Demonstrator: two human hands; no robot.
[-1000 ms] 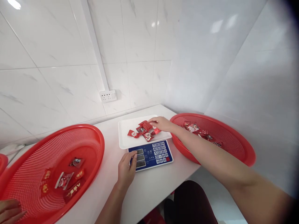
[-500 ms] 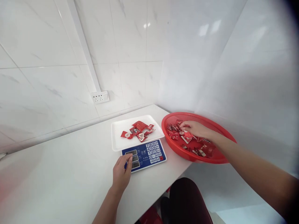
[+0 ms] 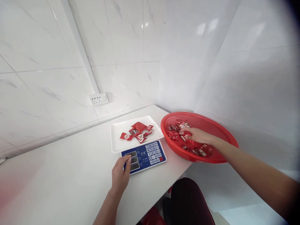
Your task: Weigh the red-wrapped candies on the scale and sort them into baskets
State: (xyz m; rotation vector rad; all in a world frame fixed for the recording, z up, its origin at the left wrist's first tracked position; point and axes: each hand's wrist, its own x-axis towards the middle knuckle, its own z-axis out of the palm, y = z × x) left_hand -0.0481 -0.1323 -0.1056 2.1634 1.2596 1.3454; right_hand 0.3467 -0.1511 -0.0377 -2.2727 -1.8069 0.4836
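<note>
On the table stands a digital scale with a blue panel (image 3: pixel 143 157), its number keys to the right and small displays to the left. Its white weighing tray (image 3: pixel 118 144) bears several red wrapped snack packets (image 3: pixel 140 126). My left hand (image 3: pixel 120 175) rests at the panel's left end, thumb and fingers drawn together, fingertips at the displays; nothing shows in it. My right hand (image 3: pixel 199 135) reaches into a red plastic basket (image 3: pixel 173 146), fingers stretched and thumb apart, fingertips touching small red packets (image 3: pixel 173 135). The hand covers some of them.
The white table (image 3: pixel 70 175) runs up to a tiled wall with a power socket (image 3: pixel 98 99). The basket sits at the table's right end, by the side wall, partly past the edge. My leg (image 3: pixel 189 200) is below the table's front edge.
My right hand has shifted slightly toward me within the basket, and its thumb has spread from the fingers. My left hand stays at the scale. The view has turned a little.
</note>
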